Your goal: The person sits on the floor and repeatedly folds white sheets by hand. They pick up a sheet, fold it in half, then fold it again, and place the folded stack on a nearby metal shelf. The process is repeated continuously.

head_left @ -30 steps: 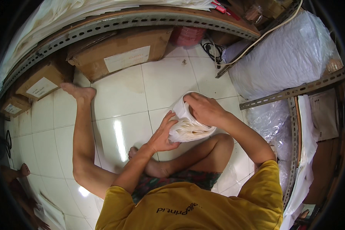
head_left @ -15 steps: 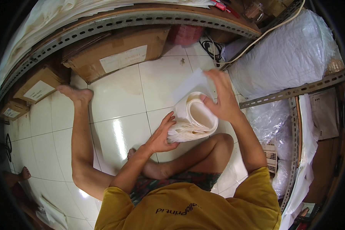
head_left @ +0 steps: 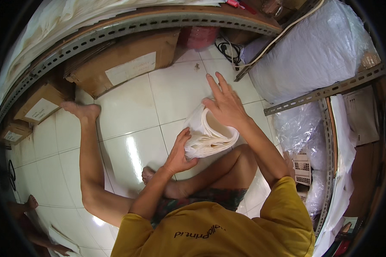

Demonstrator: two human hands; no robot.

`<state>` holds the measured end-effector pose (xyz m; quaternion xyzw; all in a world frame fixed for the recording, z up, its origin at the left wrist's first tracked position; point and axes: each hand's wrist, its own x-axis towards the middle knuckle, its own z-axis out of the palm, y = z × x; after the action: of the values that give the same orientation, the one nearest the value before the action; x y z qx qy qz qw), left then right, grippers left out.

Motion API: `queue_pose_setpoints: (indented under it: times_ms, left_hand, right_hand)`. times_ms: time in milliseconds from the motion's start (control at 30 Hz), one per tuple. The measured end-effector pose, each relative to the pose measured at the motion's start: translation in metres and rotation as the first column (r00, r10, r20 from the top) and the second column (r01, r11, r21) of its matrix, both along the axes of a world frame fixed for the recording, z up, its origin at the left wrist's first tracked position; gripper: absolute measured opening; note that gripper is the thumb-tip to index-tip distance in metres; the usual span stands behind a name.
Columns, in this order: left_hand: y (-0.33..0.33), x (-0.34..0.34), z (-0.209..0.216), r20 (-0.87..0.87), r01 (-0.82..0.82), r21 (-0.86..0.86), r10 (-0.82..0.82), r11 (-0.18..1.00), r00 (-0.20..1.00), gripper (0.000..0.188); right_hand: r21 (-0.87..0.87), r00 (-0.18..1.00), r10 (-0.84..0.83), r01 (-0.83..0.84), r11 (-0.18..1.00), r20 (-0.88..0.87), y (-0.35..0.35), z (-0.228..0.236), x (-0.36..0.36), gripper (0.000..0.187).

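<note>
White sheet bundle [head_left: 206,144] sits between both hands [head_left: 178,155]

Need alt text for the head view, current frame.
A person's left hand holds a curled stack of thin white sheets above a glossy white tiled floor; the open right hand is at the stack's far edge. Beyond, brown cardboard boxes sit under a grey perforated-metal shelf, with a white plastic-wrapped bundle at upper right.

Matt, paper-like in folded white sheets [head_left: 212,143] at centre; smooth, glossy on floor tiles [head_left: 68,132] at nine o'clock; crinkled, plastic-shiny on wrapped bale [head_left: 309,55] at two.
</note>
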<state>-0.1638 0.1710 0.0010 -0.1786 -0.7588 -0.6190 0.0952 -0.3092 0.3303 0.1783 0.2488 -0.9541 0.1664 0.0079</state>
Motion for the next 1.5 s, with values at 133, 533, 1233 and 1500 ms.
queue_pose_setpoints:
  times_ms: [133,533,1233,1500]
  left_hand:
    - [0.002,0.009,0.005,0.069,-0.085,-0.059,0.089,0.995,0.994,0.076]
    - [0.013,0.026,0.012,0.015,-0.085,-0.114,0.087,0.99,0.996,0.07]
    - [0.045,0.033,-0.007,0.192,-0.27,-0.137,0.293,0.953,0.937,0.056]
    - [0.045,0.032,0.031,0.437,-0.373,0.217,0.251,0.902,0.864,0.034]
  right_hand:
    - [-0.311,0.954,-0.183,0.104,0.945,-0.236,0.053,0.005,0.005,0.085]
    - [-0.391,0.812,-0.226,0.478,0.787,0.537,0.074,-0.074,0.05,0.105]
    - [-0.746,0.81,-0.106,0.575,0.337,0.576,0.067,-0.08,0.087,0.059]
    - [-0.58,0.953,-0.07,0.236,0.78,0.293,0.053,-0.129,0.207,0.065]
